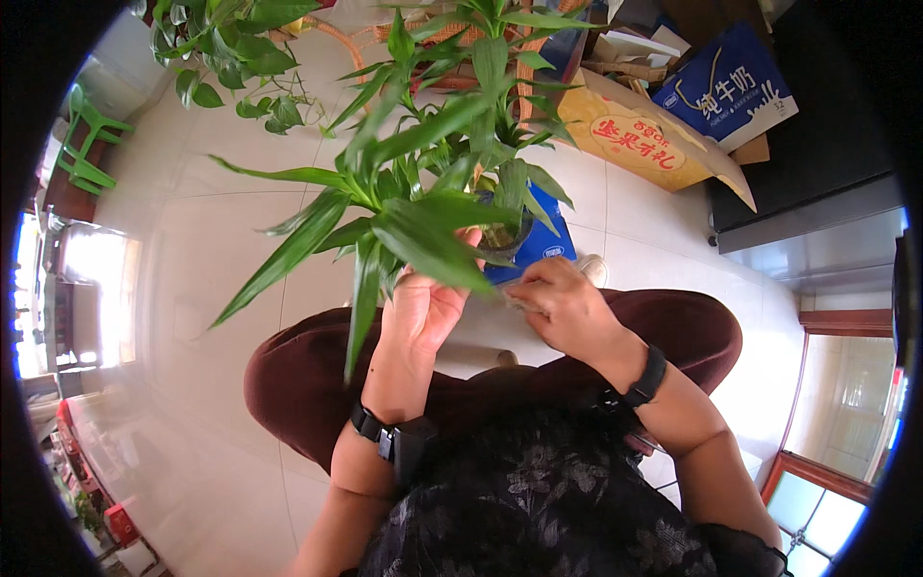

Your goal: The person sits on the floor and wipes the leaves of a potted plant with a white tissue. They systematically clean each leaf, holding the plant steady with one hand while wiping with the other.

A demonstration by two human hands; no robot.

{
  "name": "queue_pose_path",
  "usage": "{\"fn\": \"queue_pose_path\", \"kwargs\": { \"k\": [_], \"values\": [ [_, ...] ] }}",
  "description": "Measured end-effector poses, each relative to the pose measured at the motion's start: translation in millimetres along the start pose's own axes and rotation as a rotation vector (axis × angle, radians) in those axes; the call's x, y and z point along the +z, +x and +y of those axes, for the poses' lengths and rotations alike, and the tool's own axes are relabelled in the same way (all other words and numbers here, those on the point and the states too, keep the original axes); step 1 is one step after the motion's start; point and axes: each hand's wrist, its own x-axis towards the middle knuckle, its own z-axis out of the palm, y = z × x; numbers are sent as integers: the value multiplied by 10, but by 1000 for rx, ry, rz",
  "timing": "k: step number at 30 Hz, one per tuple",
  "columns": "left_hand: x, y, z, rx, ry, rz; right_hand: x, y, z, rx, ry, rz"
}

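Observation:
A leafy green potted plant [433, 223] with long strap-like leaves stands in front of me. Its dark round pot [508, 241] shows behind the leaves, on or against a blue printed carton [544, 234]. My left hand [433, 303] is palm up under the broad leaves, its fingers partly hidden by them; whether it grips a leaf or stem cannot be told. Just right of the leaf tip, my right hand [566, 303] pinches a small crumpled greyish cloth or tissue [520, 301], somewhat blurred.
Beyond the pot stands a rattan chair [526, 72]. Trailing vines [267, 58] hang at upper left. An opened yellow cardboard box [634, 137] and a blue milk carton [728, 94] lie at upper right, beside a dark cabinet [815, 180]. A green plastic chair [90, 141] is at far left.

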Motion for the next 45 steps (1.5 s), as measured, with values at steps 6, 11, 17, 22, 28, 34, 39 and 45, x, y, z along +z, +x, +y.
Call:
{"fn": "queue_pose_path", "kwargs": {
  "k": [6, 11, 17, 22, 28, 34, 39, 45],
  "values": [
    [-124, -167, -61, -41, 102, -39, -288, 308, -167, 99, 31, 247],
    [-204, -181, -52, -49, 122, -34, -109, 709, -354, -280, -18, 197],
    [-505, -74, -58, -43, 95, -82, 131, 773, -64, -96, -209, 1],
    [-255, -119, -83, -39, 115, 66, 163, 492, 180, 120, -113, -46],
    [-375, -76, -48, -74, 24, -7, 34, 231, 374, 186, -135, -64],
    [-368, 47, 8, 161, 537, -187, -401, 269, 136, 348, -53, -14],
    [-330, 145, 84, 374, 1036, -58, -471, 281, 13, 389, 54, -5],
    [-101, 322, 47, 428, 1026, -4, -514, 305, -120, 362, 89, 18]
  ]
}}
